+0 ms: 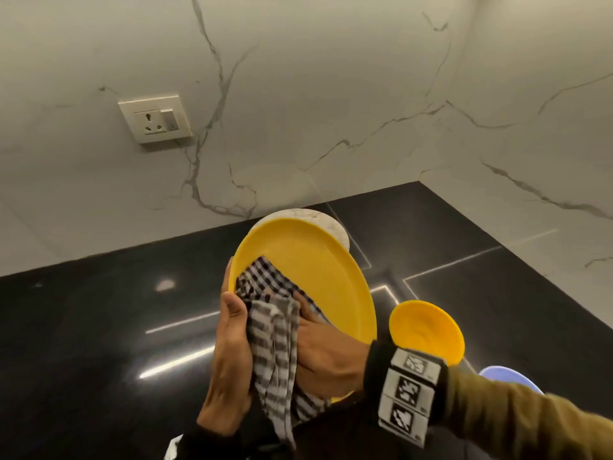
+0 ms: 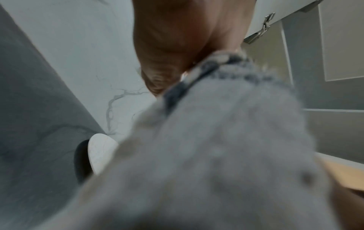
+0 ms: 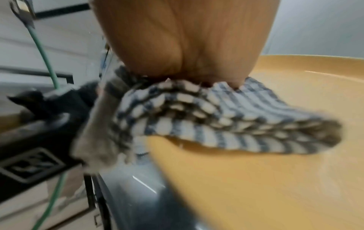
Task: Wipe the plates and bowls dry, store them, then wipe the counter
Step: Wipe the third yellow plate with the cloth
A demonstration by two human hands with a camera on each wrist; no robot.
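Observation:
I hold a yellow plate (image 1: pixel 315 270) tilted up over the black counter (image 1: pixel 99 327). My left hand (image 1: pixel 230 303) grips its left rim, thumb on the front and fingers behind. My right hand (image 1: pixel 315 327) holds a black-and-white checked cloth (image 1: pixel 275 353) and presses it against the plate's inner face near the lower left. In the right wrist view, the cloth (image 3: pixel 226 118) lies bunched under my palm on the plate (image 3: pixel 275 179). The blurred cloth (image 2: pixel 216 155) fills most of the left wrist view, below my left hand (image 2: pixel 177 46).
A yellow bowl (image 1: pixel 428 330) stands on the counter to the right, and a pale blue dish (image 1: pixel 510 376) shows behind my right sleeve. A round white marble board (image 1: pixel 335 224) leans behind the plate. The marble wall carries a socket (image 1: pixel 156 117).

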